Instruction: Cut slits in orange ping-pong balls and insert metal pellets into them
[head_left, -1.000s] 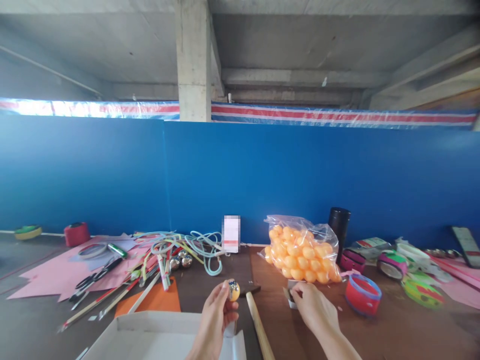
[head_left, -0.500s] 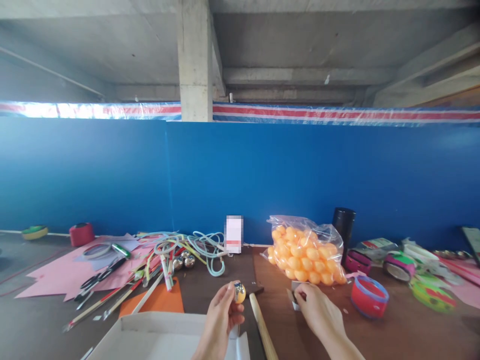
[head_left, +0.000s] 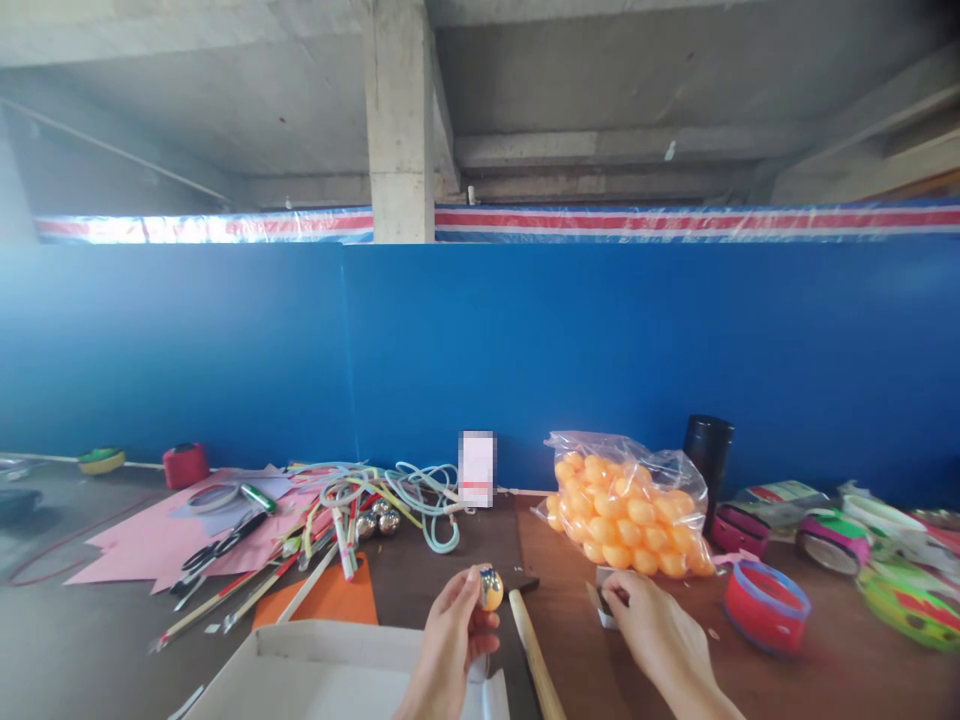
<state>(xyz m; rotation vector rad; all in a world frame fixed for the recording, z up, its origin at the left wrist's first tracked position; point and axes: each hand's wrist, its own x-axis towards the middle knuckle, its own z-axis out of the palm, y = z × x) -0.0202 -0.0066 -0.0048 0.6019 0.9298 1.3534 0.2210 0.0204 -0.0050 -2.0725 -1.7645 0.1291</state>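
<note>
Reaching over the corner of a white tray [head_left: 322, 665], the left hand [head_left: 450, 630] holds a shiny ball [head_left: 491, 590] in a narrow grip above the desk [head_left: 581, 685], beside a hammer [head_left: 534, 655]. The ball looks hard, smooth and probably slippery; opposed fingertips around its widest part should suit. The right hand's [head_left: 660, 625] fingertips meet at a small box [head_left: 608, 621]; whether they pinch anything, I cannot tell. Beyond sits a bag of orange balls [head_left: 630, 515].

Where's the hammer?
Head view, bottom, just right of centre: the hammer lies on the table between the left hand and right hand.
</note>
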